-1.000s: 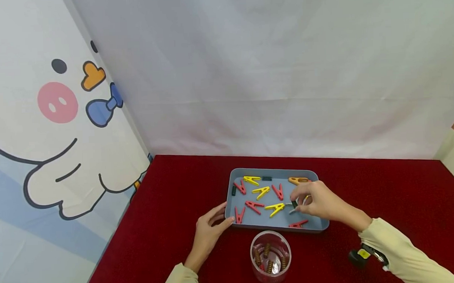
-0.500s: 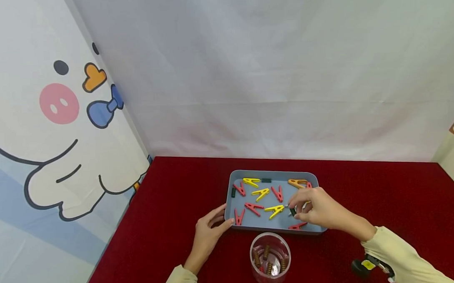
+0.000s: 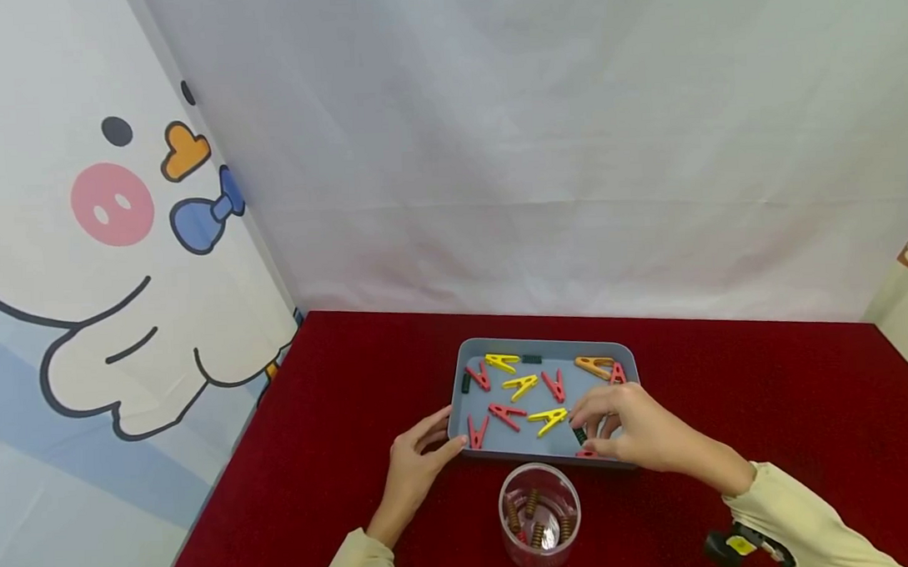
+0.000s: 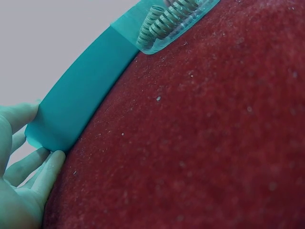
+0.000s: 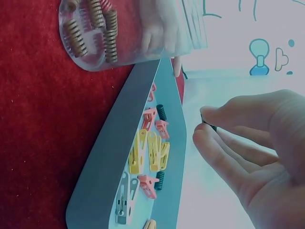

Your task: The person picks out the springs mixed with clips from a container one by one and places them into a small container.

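Observation:
My right hand [image 3: 639,431] pinches a small dark green spring [image 3: 579,435] between thumb and fingertips, over the front right part of a blue-grey tray [image 3: 550,454]. In the right wrist view only a dark edge of that spring shows between the fingertips. At the tray's front left corner my left hand [image 3: 415,464] grips the wall, thumb at the front and fingers along the side. Red clips [image 3: 507,416], yellow clips [image 3: 549,420] and an orange clip [image 3: 594,365] lie spread in the tray. Two more dark green springs [image 3: 532,359] lie inside it. A grey clip [image 5: 123,200] shows in the right wrist view.
A clear plastic jar [image 3: 541,556] stands just in front of the tray, with several brown springs [image 3: 537,534] and something red inside. Dark red cloth [image 3: 367,362] covers the table, and a pale curtain [image 3: 532,147] hangs behind it.
My right hand has moved a little left and toward the tray's front with the green spring, uncovering a red clip at the back right. The left hand keeps its place on the corner.

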Action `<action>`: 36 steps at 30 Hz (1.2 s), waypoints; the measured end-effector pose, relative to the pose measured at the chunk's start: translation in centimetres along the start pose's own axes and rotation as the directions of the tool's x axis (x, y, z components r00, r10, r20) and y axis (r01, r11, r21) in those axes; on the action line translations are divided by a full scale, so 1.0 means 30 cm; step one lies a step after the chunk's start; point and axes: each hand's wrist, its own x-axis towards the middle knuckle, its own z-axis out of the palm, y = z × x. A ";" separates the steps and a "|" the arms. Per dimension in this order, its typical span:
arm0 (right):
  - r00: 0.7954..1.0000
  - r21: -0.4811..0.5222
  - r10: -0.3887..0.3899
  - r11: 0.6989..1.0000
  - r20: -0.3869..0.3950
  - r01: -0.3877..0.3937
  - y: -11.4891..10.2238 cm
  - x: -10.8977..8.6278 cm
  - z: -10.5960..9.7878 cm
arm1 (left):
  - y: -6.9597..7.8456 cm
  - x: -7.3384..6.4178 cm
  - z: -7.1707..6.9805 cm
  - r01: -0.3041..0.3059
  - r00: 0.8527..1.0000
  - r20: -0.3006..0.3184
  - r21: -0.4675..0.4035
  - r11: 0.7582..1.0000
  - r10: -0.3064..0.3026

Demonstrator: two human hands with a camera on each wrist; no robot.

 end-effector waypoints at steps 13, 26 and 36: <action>0.999 0.010 -0.049 0.999 0.001 0.049 -0.026 -0.005 0.009 | 0.000 0.001 -0.005 -0.006 1.000 0.008 0.001 1.000 0.006; 0.997 0.009 -0.072 0.997 0.001 0.072 -0.074 -0.017 0.030 | 0.005 -0.006 -0.007 0.006 1.000 0.003 -0.002 1.000 -0.006; 0.998 0.049 -0.057 0.997 0.033 0.055 -0.117 -0.025 0.038 | 0.004 -0.005 -0.005 -0.002 1.000 0.003 0.000 1.000 0.002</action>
